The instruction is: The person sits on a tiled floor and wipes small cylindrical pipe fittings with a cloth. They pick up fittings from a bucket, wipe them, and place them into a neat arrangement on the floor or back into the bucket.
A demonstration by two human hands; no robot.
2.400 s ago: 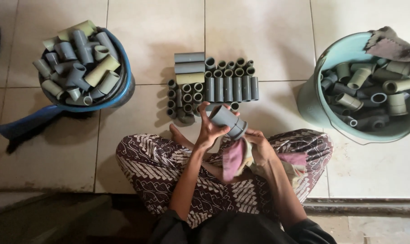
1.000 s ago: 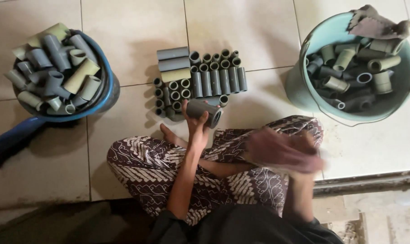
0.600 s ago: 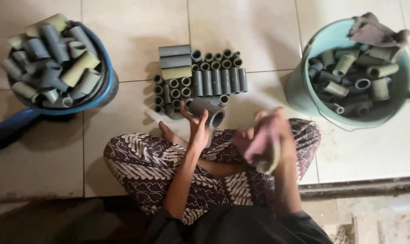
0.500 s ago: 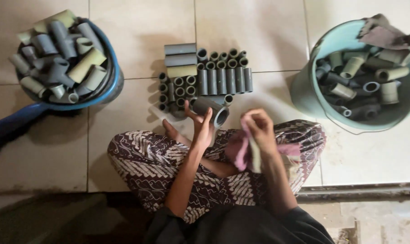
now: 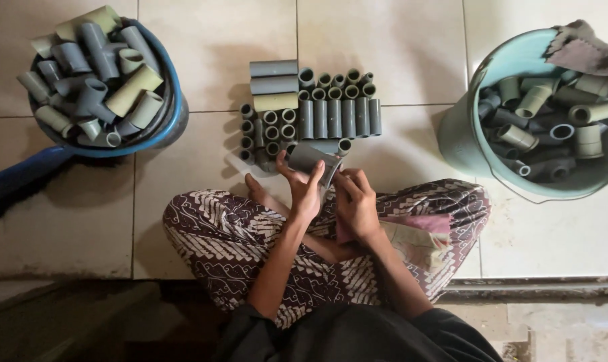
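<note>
Head view, looking down, I see person cross-legged on tiled floor (image 5: pixel 398 47). Centre frame: left hand (image 5: pixel 305 191) grasping grey pipe piece (image 5: pixel 312 159), held just above lap. Right hand (image 5: pixel 356 201) beside it, fingers curled, touching pipe's lower end; pink cloth (image 5: pixel 414 231) lies on patterned trousers below. Sorted pipe rows (image 5: pixel 310 110) above hands. Blue tub (image 5: pixel 102 80) upper left, teal bucket (image 5: pixel 538 114) upper right, both holding pipes.

soft daylight on pale tiles, deep shadow along the near edge, sharp focus
</note>
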